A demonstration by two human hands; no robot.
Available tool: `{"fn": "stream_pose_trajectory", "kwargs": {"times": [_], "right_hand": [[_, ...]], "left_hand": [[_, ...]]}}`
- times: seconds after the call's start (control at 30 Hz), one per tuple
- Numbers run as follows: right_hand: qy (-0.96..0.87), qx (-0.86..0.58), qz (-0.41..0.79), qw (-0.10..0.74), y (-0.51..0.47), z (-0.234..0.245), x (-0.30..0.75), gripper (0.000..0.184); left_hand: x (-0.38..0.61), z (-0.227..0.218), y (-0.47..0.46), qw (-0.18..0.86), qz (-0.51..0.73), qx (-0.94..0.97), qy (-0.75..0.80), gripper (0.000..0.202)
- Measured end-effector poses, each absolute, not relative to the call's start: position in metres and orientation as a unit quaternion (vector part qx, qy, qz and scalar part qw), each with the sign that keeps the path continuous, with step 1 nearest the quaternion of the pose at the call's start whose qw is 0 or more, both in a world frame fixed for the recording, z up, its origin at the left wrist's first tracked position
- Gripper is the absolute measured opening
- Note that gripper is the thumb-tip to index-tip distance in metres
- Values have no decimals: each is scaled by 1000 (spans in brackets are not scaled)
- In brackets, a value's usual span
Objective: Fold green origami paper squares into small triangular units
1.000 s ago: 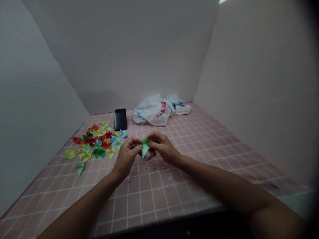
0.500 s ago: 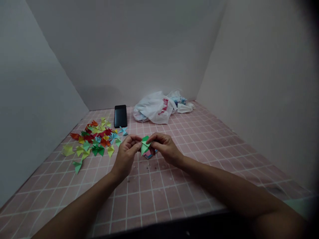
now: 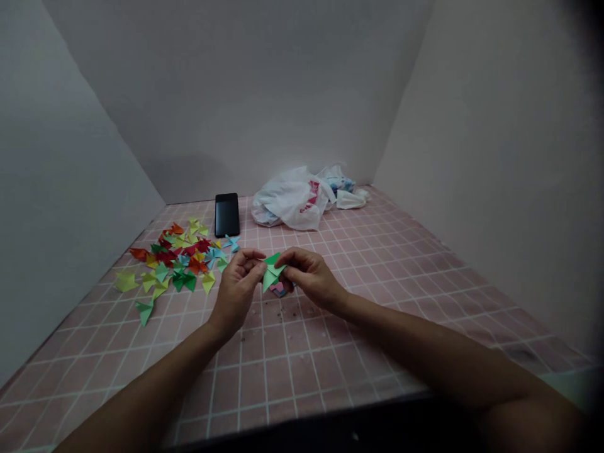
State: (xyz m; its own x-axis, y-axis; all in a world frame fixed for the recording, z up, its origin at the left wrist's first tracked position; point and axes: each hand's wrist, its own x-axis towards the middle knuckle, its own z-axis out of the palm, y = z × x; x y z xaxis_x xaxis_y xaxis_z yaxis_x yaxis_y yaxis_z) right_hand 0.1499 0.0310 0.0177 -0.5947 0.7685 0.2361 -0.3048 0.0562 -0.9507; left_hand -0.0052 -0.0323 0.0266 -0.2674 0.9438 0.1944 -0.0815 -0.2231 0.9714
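Note:
Between my hands is a folded piece of green origami paper (image 3: 272, 275), light green in front with a darker green flap behind. My left hand (image 3: 240, 286) pinches its left edge between thumb and fingers. On the opposite edge my right hand (image 3: 307, 277) is closed, thumb below and index finger above. Beneath the paper, partly hidden by it and my right fingers, lies a small pink and blue thing (image 3: 278, 290) that I cannot make out fully. Left of my left hand spreads a pile of folded paper figures (image 3: 183, 280) in red, orange, yellow, green and light blue.
A black phone (image 3: 227, 215) lies behind the paper pile. White plastic bags (image 3: 290, 200) sit crumpled against the back wall. The table has a pink checked cover (image 3: 368, 264), with walls at the left, back and right. Small specks dot the cover near my hands.
The green paper has turned slightly in my fingers, and more of its light green front shows as a triangle. Both hands keep hold of it. The view has shifted a little.

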Motion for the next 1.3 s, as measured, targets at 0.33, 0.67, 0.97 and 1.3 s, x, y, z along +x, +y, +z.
{"fn": "stream_pose_trajectory", "kwargs": {"times": [0.33, 0.67, 0.97, 1.3], "right_hand": [[-582, -172, 689, 396, 35, -2, 148, 22], [-792, -222, 368, 433, 47, -10, 158, 22], [-825, -270, 178, 464, 69, -13, 168, 31], [-837, -238, 160, 466, 73, -26, 176, 42]], "left_hand": [[-11, 18, -25, 405, 624, 425, 516, 23], [-22, 17, -20, 358, 620, 425, 554, 19], [-30, -2, -23, 284, 583, 484, 588, 4], [-39, -1, -25, 173, 566, 622, 513, 25]]}}
